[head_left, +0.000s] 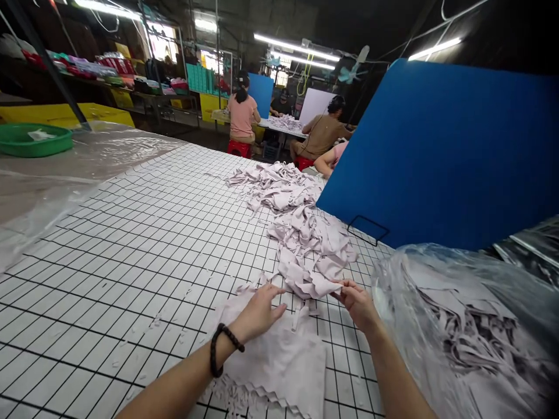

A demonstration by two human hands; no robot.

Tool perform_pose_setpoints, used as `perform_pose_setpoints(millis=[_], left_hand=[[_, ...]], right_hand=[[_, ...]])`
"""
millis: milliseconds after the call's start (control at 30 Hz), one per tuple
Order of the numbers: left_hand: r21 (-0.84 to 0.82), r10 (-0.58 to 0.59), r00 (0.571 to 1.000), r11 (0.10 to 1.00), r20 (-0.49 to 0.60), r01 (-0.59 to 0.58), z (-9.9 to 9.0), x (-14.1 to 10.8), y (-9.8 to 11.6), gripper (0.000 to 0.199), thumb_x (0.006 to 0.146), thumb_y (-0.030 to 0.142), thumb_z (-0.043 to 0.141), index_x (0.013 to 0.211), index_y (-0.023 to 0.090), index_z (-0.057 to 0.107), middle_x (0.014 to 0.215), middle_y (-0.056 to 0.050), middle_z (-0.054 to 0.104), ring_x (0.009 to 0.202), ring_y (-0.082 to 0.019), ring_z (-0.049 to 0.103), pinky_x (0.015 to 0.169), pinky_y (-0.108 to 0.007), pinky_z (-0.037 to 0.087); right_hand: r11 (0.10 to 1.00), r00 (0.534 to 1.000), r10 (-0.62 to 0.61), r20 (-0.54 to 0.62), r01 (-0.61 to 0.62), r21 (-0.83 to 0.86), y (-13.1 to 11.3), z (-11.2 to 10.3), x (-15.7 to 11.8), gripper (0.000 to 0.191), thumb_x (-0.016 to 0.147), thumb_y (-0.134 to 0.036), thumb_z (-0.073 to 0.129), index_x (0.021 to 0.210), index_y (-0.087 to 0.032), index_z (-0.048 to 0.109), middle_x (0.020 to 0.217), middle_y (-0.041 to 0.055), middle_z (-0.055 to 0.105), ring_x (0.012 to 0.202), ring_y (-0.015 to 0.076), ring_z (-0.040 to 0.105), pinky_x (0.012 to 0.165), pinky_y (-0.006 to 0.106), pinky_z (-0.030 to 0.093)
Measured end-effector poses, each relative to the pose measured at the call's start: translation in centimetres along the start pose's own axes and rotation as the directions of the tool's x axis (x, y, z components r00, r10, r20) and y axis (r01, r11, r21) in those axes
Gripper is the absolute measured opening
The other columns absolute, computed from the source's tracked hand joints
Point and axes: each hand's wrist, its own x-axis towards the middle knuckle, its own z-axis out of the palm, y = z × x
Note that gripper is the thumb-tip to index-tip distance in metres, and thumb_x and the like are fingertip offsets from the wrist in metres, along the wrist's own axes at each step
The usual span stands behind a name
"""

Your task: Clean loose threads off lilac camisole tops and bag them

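My right hand (356, 302) pinches the near corner of a pale pinkish-grey fabric piece (314, 280), part of the heap of cloth in front of me. Over a flat, light-coloured cloth piece (288, 361) with a zigzag-cut edge and thin strips, my left hand (262, 308) is held with thumb and fingers apart. It wears a dark bead bracelet (213, 349) and holds nothing. Further off, more of the same crumpled fabric (283, 186) trails away across the grid-lined table (131, 250).
At the right stands a clear plastic bag (393, 273) full of the same fabric. A large blue board (437, 157) rises behind it, near a black wire stand (369, 230). A green tray (35, 139) sits far left. Several people work beyond the table.
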Motion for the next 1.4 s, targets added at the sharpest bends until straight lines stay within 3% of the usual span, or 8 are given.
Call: perform_pose_setpoints(millis=[233,433,600,767,1067,1233,1300,1400], left_hand=[[0.159,0.203,0.979,0.967,-0.019,-0.197,3.0,5.5,1.5,0.040,0.075,0.043,0.065,0.111,0.025,0.062,0.109,-0.007,0.058,0.105,-0.024,0.051,0.090,-0.038,0.042],[0.088,0.317,0.947,0.943,0.052,-0.320,2.2,8.5,3.5,0.036,0.071,0.046,0.068,0.097,0.021,0.065,0.098,-0.005,0.063,0.094,-0.020,0.055,0.085,-0.032,0.042],[-0.231,0.158,0.975,0.966,0.153,-0.120,1.4,9.0,4.8,0.048,0.072,0.057,0.062,0.100,0.017,0.065,0.095,-0.004,0.064,0.086,-0.018,0.057,0.073,-0.026,0.044],[-0.447,-0.050,0.987,0.888,0.151,0.113,0.6,10.6,4.2,0.050,0.070,0.060,0.063,0.079,0.011,0.066,0.069,-0.002,0.061,0.061,-0.012,0.051,0.055,-0.022,0.036],[-0.488,-0.118,0.940,0.830,0.320,0.270,-4.1,13.5,6.5,0.052,0.068,0.059,0.066,0.080,0.009,0.066,0.067,-0.005,0.061,0.056,-0.010,0.050,0.049,-0.020,0.033],[-0.373,-0.061,0.927,0.904,0.370,0.208,-5.2,14.4,9.4,0.048,0.065,0.054,0.071,0.085,0.011,0.067,0.071,-0.003,0.063,0.061,-0.011,0.053,0.054,-0.021,0.038],[-0.287,-0.028,0.925,0.947,0.378,0.146,-5.4,15.0,11.0,0.047,0.067,0.056,0.068,0.083,0.012,0.068,0.069,-0.003,0.062,0.059,-0.010,0.051,0.052,-0.021,0.036],[-0.186,0.019,0.914,0.980,0.405,0.063,-5.6,15.8,13.4,0.047,0.068,0.057,0.066,0.078,0.011,0.067,0.064,-0.002,0.060,0.055,-0.009,0.048,0.049,-0.021,0.033]], right_hand=[[0.964,0.990,-0.061,0.124,0.027,0.264,-0.3,1.6,-0.6,0.005,0.073,-0.020,0.058,0.075,-0.020,0.063,0.098,0.0038,0.067,0.092,0.0193,0.058,0.087,0.037,0.046],[0.943,0.976,-0.147,0.164,0.088,0.321,-1.9,3.8,0.2,0.007,0.075,-0.021,0.058,0.079,-0.020,0.063,0.101,0.0043,0.067,0.090,0.0203,0.060,0.085,0.037,0.047],[0.942,0.974,-0.189,0.127,0.143,0.305,-2.8,5.3,0.9,0.014,0.078,-0.026,0.061,0.091,-0.022,0.064,0.104,0.0033,0.066,0.096,0.0193,0.060,0.090,0.035,0.046],[0.955,0.976,-0.204,0.077,0.181,0.233,-3.8,5.5,1.7,0.015,0.076,-0.031,0.066,0.087,-0.022,0.061,0.107,0.0035,0.066,0.099,0.0184,0.060,0.091,0.032,0.046],[0.991,0.992,-0.119,-0.032,0.120,0.060,-3.8,4.3,3.9,0.024,0.069,-0.038,0.067,0.080,-0.021,0.055,0.076,0.0012,0.064,0.072,0.0183,0.063,0.076,0.036,0.050],[0.880,0.884,-0.403,-0.237,0.302,-0.367,-5.9,5.2,3.8,0.023,0.063,-0.026,0.066,0.086,-0.022,0.060,0.097,0.0036,0.062,0.094,0.0240,0.057,0.086,0.040,0.044],[0.842,0.871,-0.479,-0.107,0.422,-0.336,-7.9,6.3,3.4,0.031,0.067,-0.027,0.066,0.097,-0.024,0.061,0.111,0.0035,0.060,0.106,0.0239,0.053,0.091,0.039,0.042],[0.906,0.896,-0.356,0.264,0.400,-0.136,-11.1,8.2,3.2,0.043,0.068,-0.033,0.071,0.108,-0.024,0.060,0.108,0.0045,0.063,0.099,0.0227,0.059,0.083,0.036,0.048]])
